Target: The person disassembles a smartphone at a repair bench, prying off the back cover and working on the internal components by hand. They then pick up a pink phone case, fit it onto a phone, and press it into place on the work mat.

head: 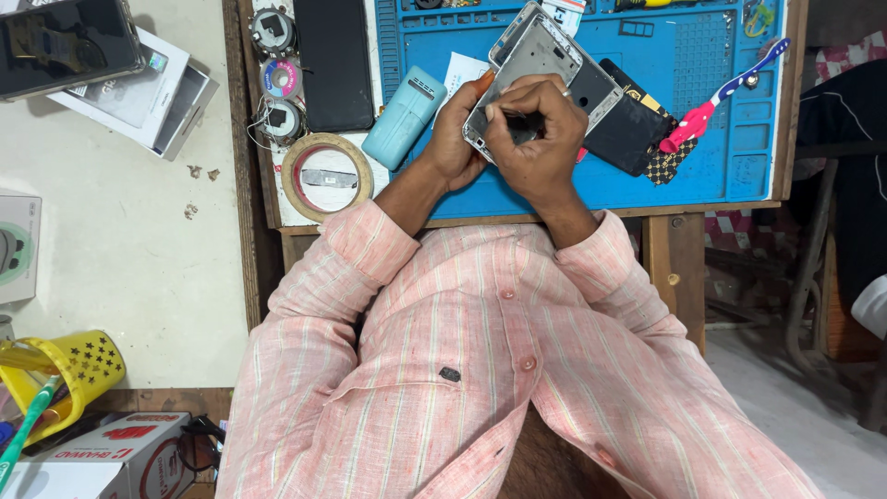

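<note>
My left hand (pixel 453 139) grips the near left edge of an opened silver phone frame (pixel 536 57), tilted over the blue work mat (pixel 702 102). My right hand (pixel 536 139), with a ring on one finger, lies across the frame's lower part and pinches a small dark tool (pixel 523 120) against it. Just to the right of the frame lies a black phone back panel (pixel 630 131). Both pink striped sleeves reach up from the bottom of the view.
A light blue case (pixel 403 116), a tape roll (pixel 325 176), small round reels (pixel 279 78) and a dark phone (pixel 334 61) lie left of the mat. A pink and blue toothbrush (pixel 719 96) rests at right. A white box (pixel 148 92) and a yellow cup (pixel 85 368) sit on the left table.
</note>
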Available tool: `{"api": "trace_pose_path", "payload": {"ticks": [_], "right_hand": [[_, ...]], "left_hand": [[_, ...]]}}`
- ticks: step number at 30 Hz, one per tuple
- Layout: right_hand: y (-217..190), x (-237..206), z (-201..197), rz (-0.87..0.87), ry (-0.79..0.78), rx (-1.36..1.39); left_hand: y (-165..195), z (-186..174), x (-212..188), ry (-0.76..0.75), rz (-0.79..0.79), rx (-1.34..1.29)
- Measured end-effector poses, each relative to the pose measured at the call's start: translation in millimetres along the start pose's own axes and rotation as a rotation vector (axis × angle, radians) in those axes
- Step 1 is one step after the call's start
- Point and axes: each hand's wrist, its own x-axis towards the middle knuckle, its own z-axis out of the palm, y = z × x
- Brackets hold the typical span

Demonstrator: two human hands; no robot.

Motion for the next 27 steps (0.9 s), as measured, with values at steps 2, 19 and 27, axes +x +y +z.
{"api": "trace_pose_path", "payload": {"ticks": [2,19,27], "right_hand": [[1,0,0,0.015,0.0,0.005],[19,26,-15,-0.026,0.089,-0.062],[39,33,-28,0.025,0.237,-0.139]], "left_hand": [[0,0,0,0.01,-0.009,0.008],[1,6,15,-0.147,0.012,0.042],[9,17,12,-0.212,-0.085,0.168]]}}
